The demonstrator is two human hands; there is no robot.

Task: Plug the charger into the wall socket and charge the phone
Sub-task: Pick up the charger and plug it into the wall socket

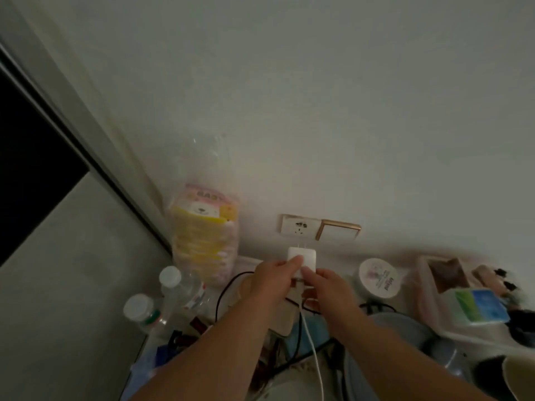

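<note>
Left hand (273,280) and right hand (328,287) pinching white charger (302,257) below wall socket (299,226), prongs out, clear bag (205,233) holding yellow packs, capped bottles (170,285) nearby.

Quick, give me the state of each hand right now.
Left hand: closed on the white charger, prongs pointing at the wall socket, not yet plugged in.
Right hand: closed on the charger's lower end, where the white cable leaves it.

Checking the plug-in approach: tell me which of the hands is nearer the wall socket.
Left. The left hand grips the charger just below the wall socket; the right hand sits lower, farther right.
</note>
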